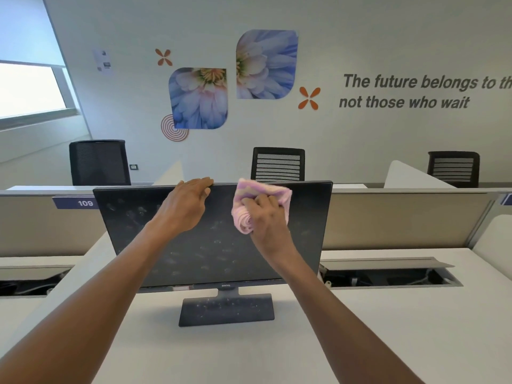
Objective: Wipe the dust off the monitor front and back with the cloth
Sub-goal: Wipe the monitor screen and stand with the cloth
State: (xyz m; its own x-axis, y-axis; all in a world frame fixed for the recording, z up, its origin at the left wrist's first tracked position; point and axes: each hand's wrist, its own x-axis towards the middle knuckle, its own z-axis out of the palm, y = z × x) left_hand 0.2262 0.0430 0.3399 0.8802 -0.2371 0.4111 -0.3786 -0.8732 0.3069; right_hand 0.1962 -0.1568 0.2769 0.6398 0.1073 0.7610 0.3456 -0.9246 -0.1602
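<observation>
A black monitor (210,245) stands on the white desk, its dark screen speckled with dusty smudges. Its flat stand base (227,309) is dusty too. My left hand (185,206) rests on the monitor's top edge, fingers hooked over it near the middle. My right hand (266,220) grips a bunched pink and lilac cloth (257,195) and presses it against the upper right part of the screen, just below the top edge. The monitor's back is hidden.
The white desk (388,328) carries open cable troughs (388,275) to the right and at the left of the monitor. A beige partition (401,217) labelled 109 runs behind. Three black chairs (278,164) stand beyond it.
</observation>
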